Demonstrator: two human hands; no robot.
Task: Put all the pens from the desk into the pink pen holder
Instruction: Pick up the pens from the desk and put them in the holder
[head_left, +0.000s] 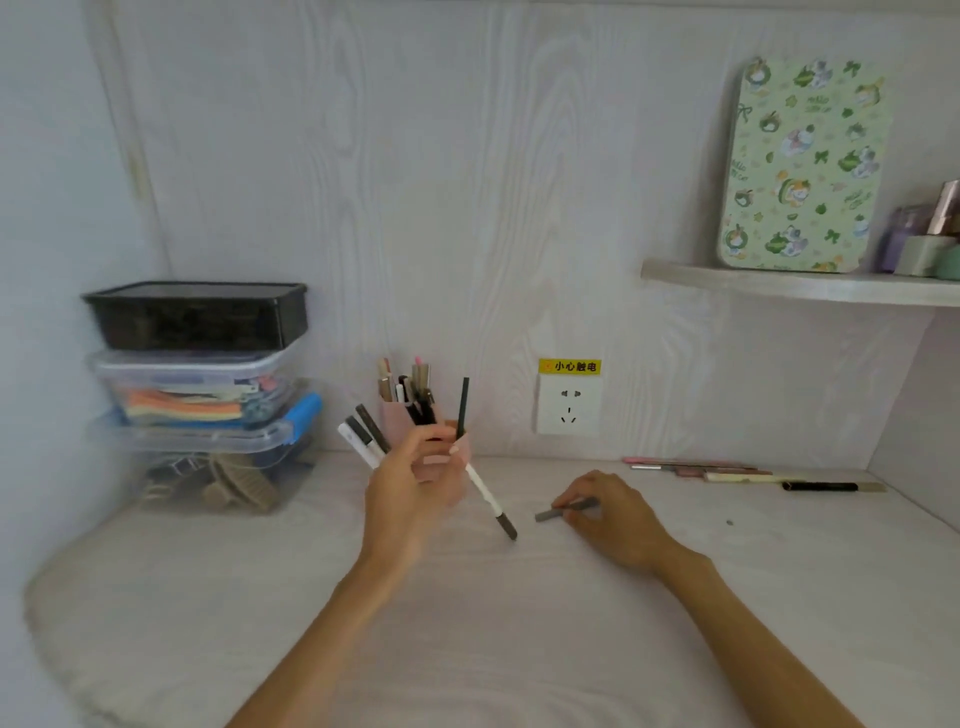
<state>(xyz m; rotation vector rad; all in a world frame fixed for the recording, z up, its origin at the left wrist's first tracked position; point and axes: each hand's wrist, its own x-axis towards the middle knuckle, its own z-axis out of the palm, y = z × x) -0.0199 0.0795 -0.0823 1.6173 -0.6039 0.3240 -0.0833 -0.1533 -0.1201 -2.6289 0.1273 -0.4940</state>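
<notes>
The pink pen holder (396, 422) stands at the back of the desk against the wall, with several pens sticking out of it. My left hand (410, 493) is raised in front of it, shut on a bunch of pens (363, 439) that fan out upward and downward; one white pen with a dark tip (491, 501) points down to the right. My right hand (608, 512) rests on the desk, fingers closed on a grey pen (550, 514) lying flat. Several more pens (727, 472) lie in a row at the back right.
A stack of three plastic boxes (202, 384) stands at the back left. A wall socket (569, 404) is right of the holder. A shelf (779, 286) at the upper right carries a patterned tin and small containers.
</notes>
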